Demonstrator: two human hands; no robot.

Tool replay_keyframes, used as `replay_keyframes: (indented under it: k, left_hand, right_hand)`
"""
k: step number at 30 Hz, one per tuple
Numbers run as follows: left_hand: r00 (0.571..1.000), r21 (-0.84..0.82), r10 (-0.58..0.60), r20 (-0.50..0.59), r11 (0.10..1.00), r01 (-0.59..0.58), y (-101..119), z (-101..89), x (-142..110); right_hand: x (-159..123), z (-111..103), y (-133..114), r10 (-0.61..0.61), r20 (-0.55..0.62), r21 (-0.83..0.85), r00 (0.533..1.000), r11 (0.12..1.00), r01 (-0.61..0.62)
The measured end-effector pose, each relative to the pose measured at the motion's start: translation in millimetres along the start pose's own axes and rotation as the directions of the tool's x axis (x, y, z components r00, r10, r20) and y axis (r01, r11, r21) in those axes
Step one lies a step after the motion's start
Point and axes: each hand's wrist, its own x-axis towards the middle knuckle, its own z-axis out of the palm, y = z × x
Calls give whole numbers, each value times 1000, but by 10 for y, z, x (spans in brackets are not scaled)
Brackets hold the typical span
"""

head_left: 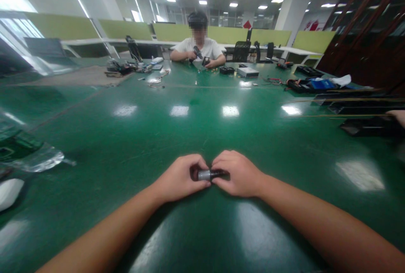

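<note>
A small dark cylinder with a silver section [204,175] lies sideways between my two hands, low over the green tabletop in the middle of the head view. My left hand [177,178] curls around its left end, thumb below and fingers above. At the other end, the dark right part runs into the grip of my right hand [242,174], whose fingers and thumb are pinched around it. The fingertips of both hands nearly meet near the silver section. Both ends of the cylinder are partly covered by my fingers, and its exact kind cannot be made out.
A clear plastic bottle [47,159] lies on the left, near a white rounded object [11,193]. Across the green table [196,131] a person [199,47] holds a dark tool. Dark cases [367,126] and another person's hand [399,117] are at the right.
</note>
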Motion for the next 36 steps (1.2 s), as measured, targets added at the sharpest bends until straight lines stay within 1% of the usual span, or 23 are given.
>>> replay_keyframes:
  k: [9, 21, 28, 36]
  left_hand:
    - [1000, -18, 26, -7, 999, -26, 35, 6, 2]
    - [999, -20, 33, 20, 999, -32, 8, -8, 6]
    - [999, -31, 27, 23, 999, -26, 7, -2, 0]
    - [999, -7, 51, 13, 999, -51, 3, -8, 11]
  right_hand:
    - [9, 11, 10, -10, 8, 1, 1000, 1000, 10]
    - [2, -7, 15, 2, 17, -1, 1000, 1000, -2]
    - [2, -31, 14, -2, 38, -3, 999, 1000, 2]
    - [-4, -44, 22, 1, 42, -14, 999, 1000, 0]
